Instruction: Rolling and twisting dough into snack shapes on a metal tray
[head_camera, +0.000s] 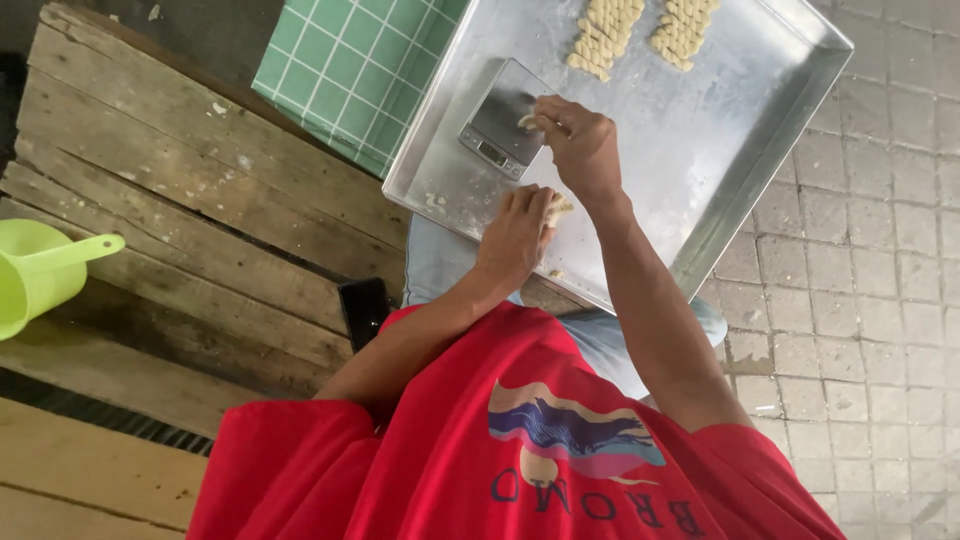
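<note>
A metal baking tray (740, 150) rests on my lap. My right hand (582, 148) pinches a small piece of pale dough (527, 122) at the edge of a small silver digital scale (500, 125) that stands inside the tray. My left hand (515, 235) lies on the tray's near side, closed over a lump of dough (560, 208) that peeks out by the fingers. Two twisted dough pieces (604, 32) lie side by side at the tray's far end.
A green checked cloth (340, 70) lies under the tray's left corner on a worn wooden bench (170, 190). A light green plastic scoop (40, 270) sits at the far left. A black phone (362, 308) lies beside my left arm. Grey paving stones (880, 300) cover the ground on the right.
</note>
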